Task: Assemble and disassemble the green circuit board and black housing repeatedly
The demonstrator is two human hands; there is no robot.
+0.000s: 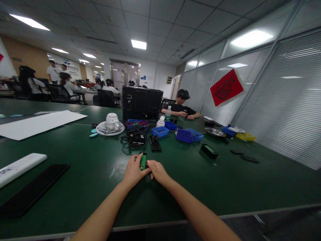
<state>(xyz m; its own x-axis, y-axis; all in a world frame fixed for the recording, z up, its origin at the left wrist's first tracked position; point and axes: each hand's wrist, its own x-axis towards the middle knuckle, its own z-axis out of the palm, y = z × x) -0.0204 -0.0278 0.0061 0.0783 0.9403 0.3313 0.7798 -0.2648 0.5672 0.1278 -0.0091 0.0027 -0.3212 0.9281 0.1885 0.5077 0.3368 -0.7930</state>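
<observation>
In front of me on the green table, my left hand (pixel 132 170) is closed around a small green circuit board (pixel 142 162) with a dark end and gold-coloured contacts near its lower edge. My right hand (pixel 157 171) meets the board from the right, with its fingers bent and pressed against that side. The undersides of the fingers are hidden. Just beyond stands a small black device on a flat base (pixel 155 144). Off to the right lies a black rectangular case with a green board in it (pixel 209 151).
Behind my hands are tangled black cables (pixel 132 137), blue trays (pixel 160 132), a white fan (pixel 110 127) and a large black screen back (pixel 142 103). A metal bowl (pixel 215 132) stands right. White (pixel 22 167) and black (pixel 35 187) long panels lie left. A person (pixel 183 108) sits across.
</observation>
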